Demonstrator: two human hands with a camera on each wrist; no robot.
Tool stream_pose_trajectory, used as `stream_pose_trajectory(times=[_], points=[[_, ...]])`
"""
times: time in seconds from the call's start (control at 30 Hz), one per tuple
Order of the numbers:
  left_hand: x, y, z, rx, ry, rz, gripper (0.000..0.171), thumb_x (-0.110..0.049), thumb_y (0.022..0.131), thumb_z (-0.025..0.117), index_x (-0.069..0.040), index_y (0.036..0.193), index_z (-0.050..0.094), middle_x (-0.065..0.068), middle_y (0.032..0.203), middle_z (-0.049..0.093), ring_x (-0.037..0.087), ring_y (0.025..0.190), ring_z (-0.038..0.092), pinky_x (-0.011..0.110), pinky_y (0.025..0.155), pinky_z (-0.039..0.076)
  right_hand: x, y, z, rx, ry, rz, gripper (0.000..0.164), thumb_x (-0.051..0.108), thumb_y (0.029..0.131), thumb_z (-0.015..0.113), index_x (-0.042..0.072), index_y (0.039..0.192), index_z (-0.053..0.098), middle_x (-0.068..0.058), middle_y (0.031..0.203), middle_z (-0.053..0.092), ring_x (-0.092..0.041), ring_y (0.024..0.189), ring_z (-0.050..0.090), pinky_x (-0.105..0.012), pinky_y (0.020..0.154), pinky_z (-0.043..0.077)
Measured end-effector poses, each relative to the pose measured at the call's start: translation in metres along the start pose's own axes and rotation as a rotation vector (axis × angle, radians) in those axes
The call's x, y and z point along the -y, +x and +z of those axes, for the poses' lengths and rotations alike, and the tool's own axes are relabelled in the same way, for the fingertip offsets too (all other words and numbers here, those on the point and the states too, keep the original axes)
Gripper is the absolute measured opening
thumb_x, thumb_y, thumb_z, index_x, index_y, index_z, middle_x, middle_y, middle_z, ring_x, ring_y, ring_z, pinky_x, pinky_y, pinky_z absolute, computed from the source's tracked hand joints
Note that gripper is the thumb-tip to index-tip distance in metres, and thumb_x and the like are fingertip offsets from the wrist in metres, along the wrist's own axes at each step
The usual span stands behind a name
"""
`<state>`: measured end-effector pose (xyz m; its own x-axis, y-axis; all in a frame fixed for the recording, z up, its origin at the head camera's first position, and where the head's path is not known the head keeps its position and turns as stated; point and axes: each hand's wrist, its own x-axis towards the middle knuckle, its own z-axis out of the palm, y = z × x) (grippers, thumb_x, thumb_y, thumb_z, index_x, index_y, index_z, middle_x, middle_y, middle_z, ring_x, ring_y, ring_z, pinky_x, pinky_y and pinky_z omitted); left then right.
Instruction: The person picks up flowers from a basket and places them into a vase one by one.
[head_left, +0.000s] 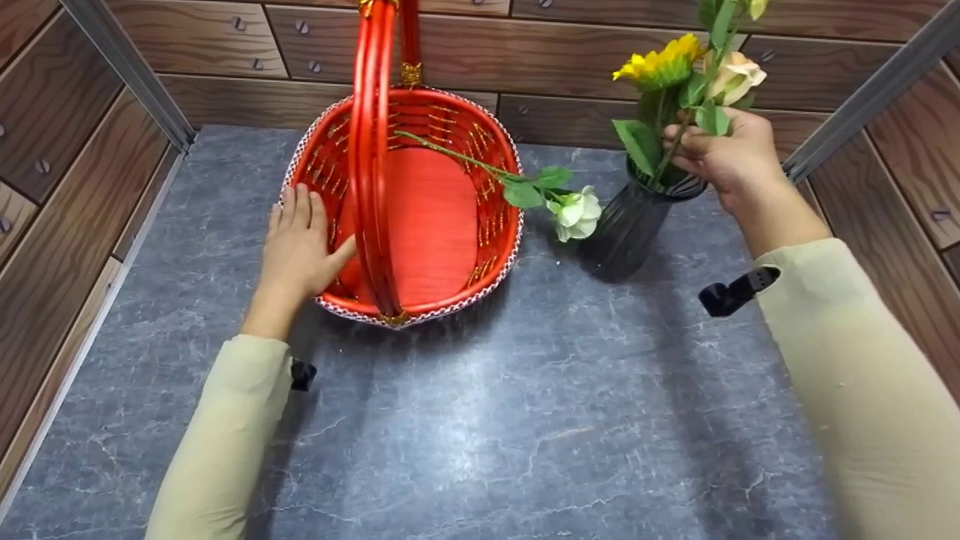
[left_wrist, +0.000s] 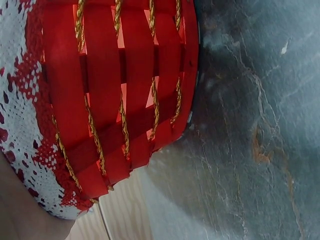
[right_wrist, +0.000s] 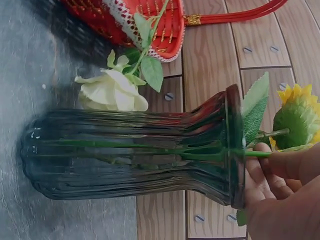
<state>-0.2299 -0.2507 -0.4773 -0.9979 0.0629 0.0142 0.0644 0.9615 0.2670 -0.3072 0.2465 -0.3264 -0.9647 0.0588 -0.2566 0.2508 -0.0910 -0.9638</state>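
A red woven basket (head_left: 431, 232) with a tall handle and lace-trimmed rim stands left of centre. My left hand (head_left: 295, 244) rests on its left rim, fingers straight and thumb reaching inside. Across the basket's right rim lies a white rose (head_left: 579, 214), its bloom outside and its stem within. To the right is a dark ribbed glass vase (head_left: 626, 232), holding a yellow sunflower (head_left: 664, 64) and a peach rose (head_left: 735, 77). Over the vase mouth, my right hand (head_left: 742, 154) pinches a green flower stem (right_wrist: 257, 154) between thumb and fingers; the stem's lower part shows inside the glass.
The grey marbled tabletop (head_left: 480, 420) extends in front of the basket and vase. Wood-patterned panels (head_left: 577, 67) stand behind and at both sides, with metal posts (head_left: 135, 75) at the back corners. The basket handle (head_left: 371, 150) rises high over its opening.
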Motion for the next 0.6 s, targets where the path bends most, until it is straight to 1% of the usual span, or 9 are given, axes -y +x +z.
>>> stream_pose_trajectory(times=[0.07,0.17,0.27,0.37,0.47,0.6], points=[[0.0,0.0,0.0,0.002,0.002,0.001,0.094,-0.061,0.098,0.04,0.011,0.154,0.016,0.03,0.163,0.005,0.044,0.152,-0.003,0.056,0.123,0.0,0.001,-0.001,-0.001,-0.001,-0.012,0.002,0.028,-0.013,0.093,0.055,0.002,0.115,0.061,-0.005,0.089,0.075,-0.014,0.086,0.072,-0.024,0.069,0.06],[0.0,0.0,0.0,0.003,0.003,0.003,0.095,-0.062,0.098,0.039,0.01,0.154,0.015,0.03,0.163,0.005,0.044,0.152,-0.003,0.056,0.123,0.0,0.003,-0.005,-0.004,-0.002,0.005,0.013,0.036,-0.019,0.089,0.054,0.001,0.119,0.061,-0.005,0.088,0.074,-0.014,0.083,0.072,-0.025,0.07,0.06],[0.0,-0.001,0.0,-0.005,0.003,0.006,0.095,-0.063,0.098,0.038,0.011,0.154,0.016,0.03,0.163,0.006,0.045,0.152,-0.001,0.056,0.123,0.001,0.004,-0.01,-0.008,0.006,0.019,0.025,0.05,-0.022,0.088,0.053,0.0,0.132,0.056,-0.006,0.088,0.072,-0.015,0.08,0.071,-0.025,0.073,0.06],[0.0,0.0,0.001,-0.008,0.003,0.005,0.095,-0.063,0.098,0.039,0.011,0.154,0.016,0.03,0.163,0.006,0.045,0.152,-0.001,0.057,0.123,0.001,0.005,-0.017,-0.012,0.02,0.005,0.03,0.062,-0.021,0.088,0.054,0.001,0.146,0.047,-0.006,0.093,0.07,-0.016,0.084,0.071,-0.025,0.078,0.059],[0.0,0.0,0.001,-0.001,0.004,0.004,0.096,-0.064,0.098,0.038,0.01,0.155,0.016,0.03,0.163,0.005,0.044,0.152,-0.001,0.056,0.123,0.0,0.004,-0.024,-0.018,0.037,0.018,0.028,0.067,-0.019,0.089,0.056,0.001,0.151,0.04,-0.007,0.1,0.069,-0.018,0.09,0.073,-0.026,0.082,0.058],[0.0,-0.001,0.0,0.007,0.0,0.003,0.098,-0.066,0.097,0.037,0.01,0.155,0.014,0.03,0.163,0.004,0.044,0.152,-0.003,0.056,0.123,-0.001,0.003,-0.034,-0.026,0.067,0.072,0.008,0.066,-0.02,0.088,0.056,0.0,0.15,0.041,-0.009,0.103,0.071,-0.021,0.094,0.074,-0.029,0.084,0.058]])
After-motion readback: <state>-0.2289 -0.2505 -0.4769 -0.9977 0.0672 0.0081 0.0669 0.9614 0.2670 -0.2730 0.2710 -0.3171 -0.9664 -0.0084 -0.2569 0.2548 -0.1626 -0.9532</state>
